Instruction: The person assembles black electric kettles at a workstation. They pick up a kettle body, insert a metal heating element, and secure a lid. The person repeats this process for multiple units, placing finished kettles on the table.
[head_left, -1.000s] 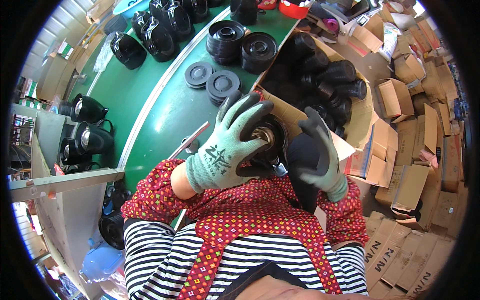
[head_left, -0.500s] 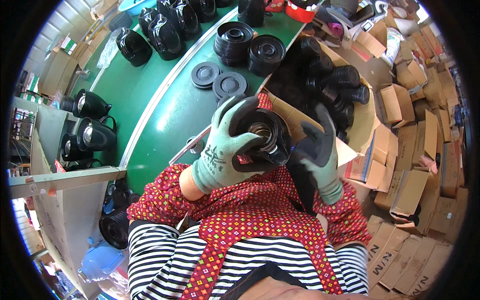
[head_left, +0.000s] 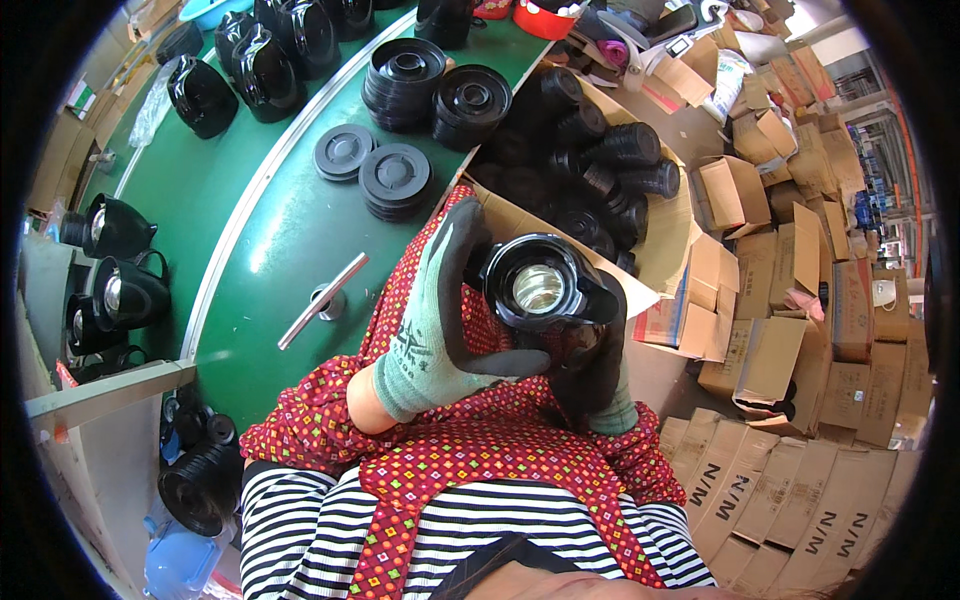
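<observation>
A black vacuum jug is held upright before my body, its mouth up and its silvery lining showing. The pouring lip points right. My right hand, in a green and black work glove, grips the jug's right side; the jug hides part of its fingers. On the jug's left, my left hand, gloved alike, is open, thumb and fingers spread in a C around that side. Red apron shows between palm and jug. Whether the thumb or fingertips touch it, I cannot tell.
On the green table are stacked black lids, ring-shaped black parts, several black jugs and a metal T-shaped tool. A carton of black parts stands beside it. Cardboard boxes pile up at right.
My left hand has loosened from the jug's rim and spread its fingers. My right hand has come from apart onto the jug's right side. The view has shifted right.
</observation>
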